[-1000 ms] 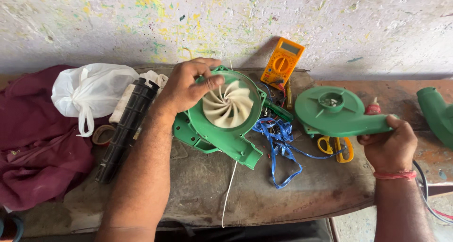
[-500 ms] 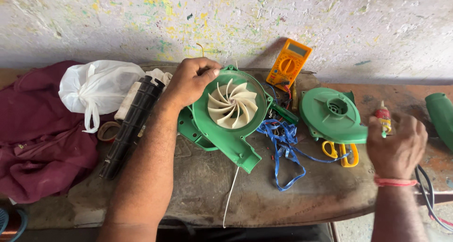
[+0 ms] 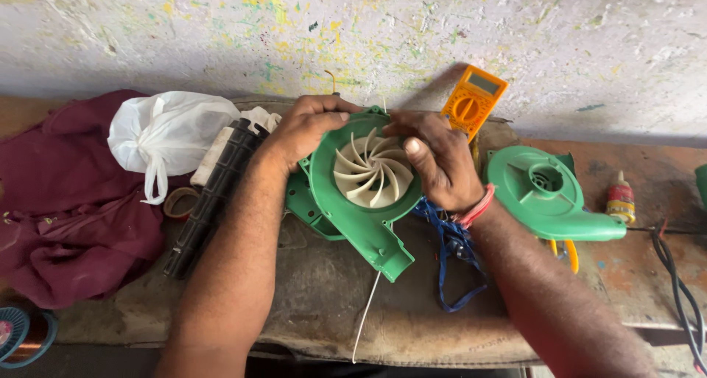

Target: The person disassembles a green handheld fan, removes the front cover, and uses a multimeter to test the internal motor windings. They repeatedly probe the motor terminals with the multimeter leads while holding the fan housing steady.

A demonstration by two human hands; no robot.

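Observation:
A green blower housing (image 3: 368, 234) with a cream fan impeller (image 3: 370, 175) lies in the middle of the bench. My left hand (image 3: 305, 127) grips its upper left rim. My right hand (image 3: 438, 161) rests on its right side, fingers on the rim and thumb over the impeller's edge. The separate green housing cover (image 3: 549, 194) lies on the bench to the right, with no hand on it.
An orange multimeter (image 3: 471, 102) leans at the wall. Blue cord (image 3: 449, 267) lies under my right wrist. A small glue bottle (image 3: 621, 197) stands far right, black cables (image 3: 674, 275) beyond. Left: black ribbed cylinder (image 3: 213, 194), white bag (image 3: 166, 138), maroon cloth (image 3: 66, 201).
My right hand let go of the green cover, leaving it on the bench, and moved left onto the blower housing. The left hand stayed on the housing.

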